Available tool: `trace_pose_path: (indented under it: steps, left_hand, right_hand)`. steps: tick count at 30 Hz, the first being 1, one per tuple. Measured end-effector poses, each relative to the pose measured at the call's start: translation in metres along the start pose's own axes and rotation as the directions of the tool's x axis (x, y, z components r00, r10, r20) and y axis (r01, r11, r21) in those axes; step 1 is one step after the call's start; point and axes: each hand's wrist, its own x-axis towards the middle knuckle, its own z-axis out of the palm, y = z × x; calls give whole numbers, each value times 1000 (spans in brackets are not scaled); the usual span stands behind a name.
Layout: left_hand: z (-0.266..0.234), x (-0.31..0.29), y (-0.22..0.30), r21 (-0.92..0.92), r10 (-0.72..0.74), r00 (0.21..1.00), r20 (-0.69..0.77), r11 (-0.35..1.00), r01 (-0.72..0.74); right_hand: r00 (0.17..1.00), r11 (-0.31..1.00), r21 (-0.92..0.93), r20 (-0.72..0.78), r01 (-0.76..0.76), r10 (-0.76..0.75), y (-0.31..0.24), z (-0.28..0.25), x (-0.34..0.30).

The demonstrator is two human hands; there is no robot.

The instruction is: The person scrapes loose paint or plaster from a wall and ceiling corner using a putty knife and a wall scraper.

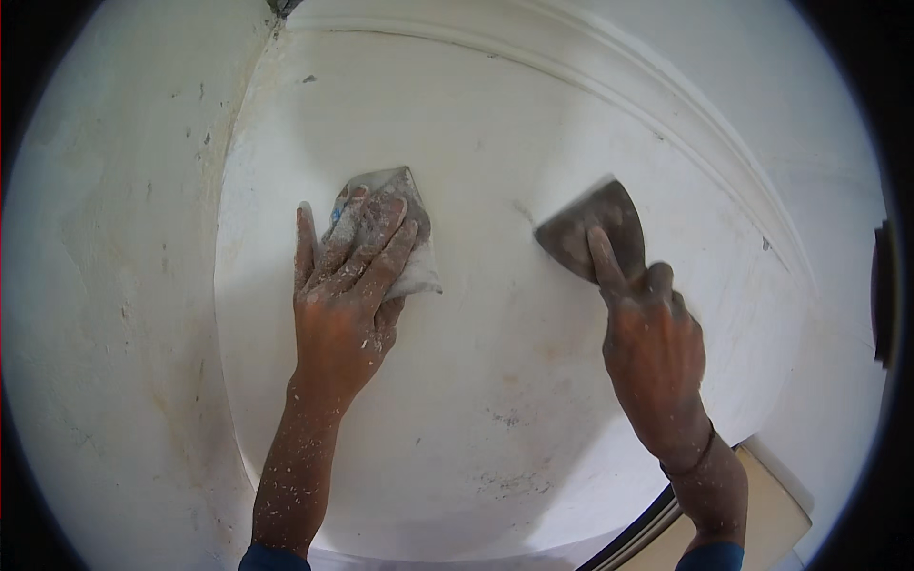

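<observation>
On the left, my left hand (347,295) lies with its fingers stretched over a folded, dusty sheet of sandpaper (416,273), pressing it to the white wall (476,381). The sheet is greyish with a small blue mark, and its corners stick out past the fingers. White dust coats these fingers and flecks the forearm. To the right, my right hand (657,347) grips a putty knife (609,219) with a broad dark blade. Its index finger reaches along the blade, whose edge points up and left at the wall. The knife's handle is hidden in the fist.
A rough side wall (124,285) meets this wall at a corner on the left. Moulding (647,86) curves across the top and right. Below my right forearm is a cream panel (752,504) beside a dark edge. A dark object (883,295) sits at the far right.
</observation>
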Motion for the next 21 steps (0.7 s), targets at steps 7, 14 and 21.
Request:
trace_pose_path:
  steps: [7, 14, 21]
  left_hand:
    - [5, 0, 1, 1, 14, 999, -30, 1000, -14]
    - [5, 2, 8, -17, 11, 1000, -11, 1000, -11]
    - [6, 5, 18, -16, 38, 998, 41, 999, -37]
  right_hand:
    - [999, 998, -49, -18, 28, -29, 3, -2, -1]
    - [999, 999, -18, -11, 38, -38, 2, 0, 0]
    - [997, 995, -72, -39, 62, -65, -2, -4, 14]
